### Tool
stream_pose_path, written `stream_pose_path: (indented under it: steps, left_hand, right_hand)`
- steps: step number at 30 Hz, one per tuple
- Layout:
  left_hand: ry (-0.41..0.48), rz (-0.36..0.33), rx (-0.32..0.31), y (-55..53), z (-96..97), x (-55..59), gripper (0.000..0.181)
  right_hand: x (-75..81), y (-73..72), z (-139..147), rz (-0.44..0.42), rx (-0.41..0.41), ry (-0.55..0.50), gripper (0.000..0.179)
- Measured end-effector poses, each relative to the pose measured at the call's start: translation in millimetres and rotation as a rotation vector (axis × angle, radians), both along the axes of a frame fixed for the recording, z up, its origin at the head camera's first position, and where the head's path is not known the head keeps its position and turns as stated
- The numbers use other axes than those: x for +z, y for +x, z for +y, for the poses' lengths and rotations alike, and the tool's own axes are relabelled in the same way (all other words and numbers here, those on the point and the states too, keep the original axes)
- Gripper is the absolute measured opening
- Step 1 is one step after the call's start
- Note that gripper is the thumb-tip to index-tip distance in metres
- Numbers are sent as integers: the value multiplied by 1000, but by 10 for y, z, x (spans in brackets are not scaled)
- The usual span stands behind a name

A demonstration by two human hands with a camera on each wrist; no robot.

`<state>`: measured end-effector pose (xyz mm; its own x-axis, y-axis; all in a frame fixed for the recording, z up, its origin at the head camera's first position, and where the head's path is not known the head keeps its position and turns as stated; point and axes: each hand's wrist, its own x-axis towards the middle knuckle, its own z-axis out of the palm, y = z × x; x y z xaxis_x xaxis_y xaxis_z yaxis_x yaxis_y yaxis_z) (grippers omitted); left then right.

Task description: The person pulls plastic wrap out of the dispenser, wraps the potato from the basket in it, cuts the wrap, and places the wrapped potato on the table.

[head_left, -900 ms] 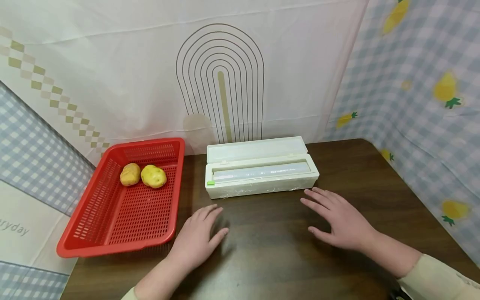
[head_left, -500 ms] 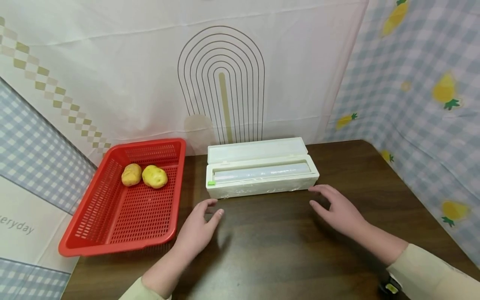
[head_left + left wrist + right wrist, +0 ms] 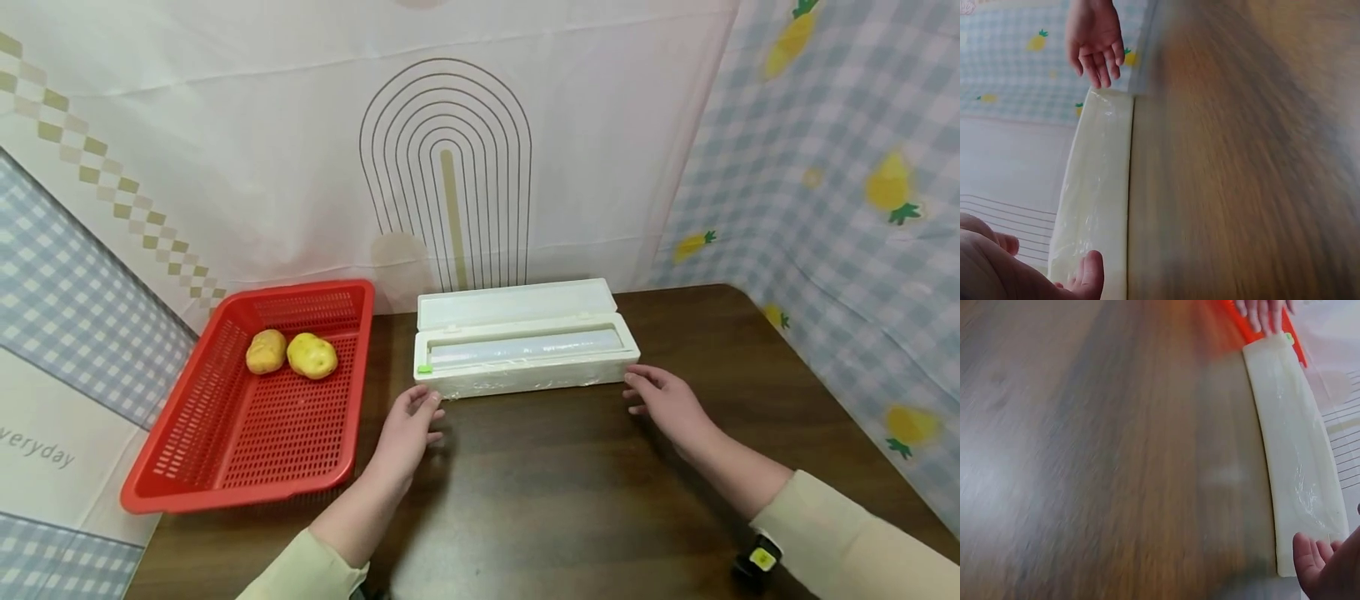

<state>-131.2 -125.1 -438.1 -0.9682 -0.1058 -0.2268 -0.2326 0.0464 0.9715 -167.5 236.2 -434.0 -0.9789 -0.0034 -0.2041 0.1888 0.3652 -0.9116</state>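
A white cling film dispenser box [image 3: 525, 379] lies lengthwise on the dark wooden table, its lid [image 3: 517, 305] tipped back. Inside shows a roll of cling film [image 3: 532, 347]; a small green slider [image 3: 425, 368] sits at the left end. My left hand [image 3: 405, 429] is at the box's front left corner, thumb and fingers relaxed. At the opposite end, my right hand [image 3: 671, 408] has its fingertips right by the front right corner, fingers loosely bent. Both wrist views show the box's long front face between the two hands, with neither hand closed round it.
Left of the box stands a red plastic basket [image 3: 352, 442] holding two potatoes [image 3: 312, 356]. A patterned cloth [image 3: 300, 167] hangs behind the table [image 3: 540, 500]. A checked cloth with yellow fruit prints [image 3: 840, 250] hangs on the right.
Both hands have moved forward to the ends of the cling film box, and their spread fingers have drawn in. The box has stayed in place.
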Motion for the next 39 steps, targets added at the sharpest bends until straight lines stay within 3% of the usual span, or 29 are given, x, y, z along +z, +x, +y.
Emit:
stream_pose_path:
  steps: [12,20,32,39]
  left_hand:
    - [128,-75,90,-161,62,-102,40]
    - [210,-129,167,-273,69,-154,29]
    - [232,-83,170,-266,100,-131,15]
    - [214,-24,177,-259,117,-125,16]
  right_hand:
    - [-31,-87,-43,-137,-59,-290,56]
    - [-57,-158,-59,-213,-103,-341,59]
    - [-53,-219,-123,-258,-124,-374,53]
    - [-51,-240,-166,-255,-133,-402,23]
